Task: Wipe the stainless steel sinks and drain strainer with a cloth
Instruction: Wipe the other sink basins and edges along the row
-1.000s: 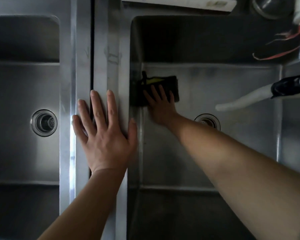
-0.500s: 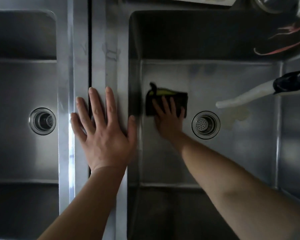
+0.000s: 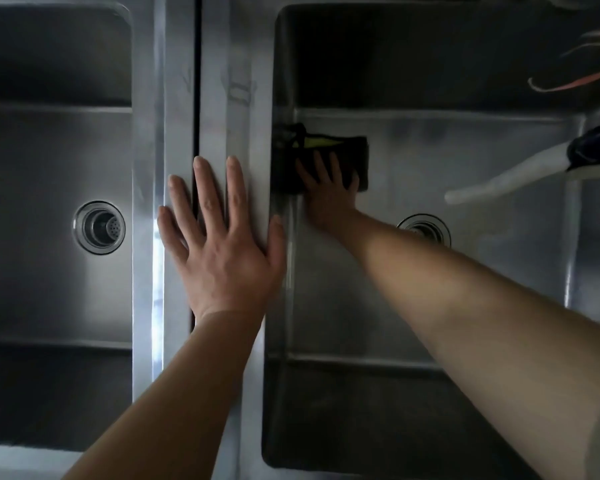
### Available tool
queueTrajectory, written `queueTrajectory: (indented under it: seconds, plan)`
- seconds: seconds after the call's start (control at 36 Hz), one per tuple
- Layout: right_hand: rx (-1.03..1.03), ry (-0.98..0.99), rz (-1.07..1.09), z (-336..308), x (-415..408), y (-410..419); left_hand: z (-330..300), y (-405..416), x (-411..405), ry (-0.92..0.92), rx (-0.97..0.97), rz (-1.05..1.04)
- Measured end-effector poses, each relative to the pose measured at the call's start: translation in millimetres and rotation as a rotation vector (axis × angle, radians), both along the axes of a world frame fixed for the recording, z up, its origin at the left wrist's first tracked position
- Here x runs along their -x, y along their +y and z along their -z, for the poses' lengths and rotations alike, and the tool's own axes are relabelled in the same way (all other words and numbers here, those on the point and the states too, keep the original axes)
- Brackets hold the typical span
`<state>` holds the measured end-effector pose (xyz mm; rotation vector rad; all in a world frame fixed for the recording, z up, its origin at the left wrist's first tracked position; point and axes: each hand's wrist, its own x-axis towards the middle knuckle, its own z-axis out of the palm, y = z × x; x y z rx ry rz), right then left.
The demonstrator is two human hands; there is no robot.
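Note:
Two stainless steel sinks lie side by side. In the right sink my right hand presses a dark cloth with a yellow patch flat on the floor, against the left wall. Its fingers lie straight on the cloth. The right drain strainer sits just right of my forearm, partly hidden by it. My left hand rests flat, fingers spread, on the steel divider between the basins. The left sink holds its own drain strainer.
A white spout-like shape with a dark part reaches in from the right over the right sink. A dark object with red lines lies at the upper right. A dark seam runs along the divider.
My right hand slid the cloth from beside the drain back up and left, against the right sink's left wall. My left hand stayed on the divider.

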<state>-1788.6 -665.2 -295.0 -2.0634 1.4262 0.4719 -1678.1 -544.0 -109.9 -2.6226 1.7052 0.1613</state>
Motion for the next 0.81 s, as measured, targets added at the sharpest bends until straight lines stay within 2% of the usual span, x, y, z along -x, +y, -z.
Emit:
queueTrajectory:
  seconds: [0.19,0.31,0.42,0.5,0.67,0.81]
  plan:
    - [0.016,-0.079,-0.186,3,48,142,-1,0,1,-0.007,-0.011,0.008]
    - [-0.026,-0.149,-0.409,4,82,190,0,0,0,-0.003,-0.003,0.002]
    - [-0.105,-0.106,-0.839,-3,112,198,0,1,0,-0.003,0.019,-0.003]
    - [-0.175,-0.052,-1.046,-15,130,192,-3,2,-1,0.027,0.036,-0.012]
    - [-0.288,0.018,-1.146,-30,175,175,-11,6,-3,0.098,0.029,0.009]
    - [-0.291,0.163,-1.254,-41,215,163,-14,20,1,0.083,0.003,0.092]
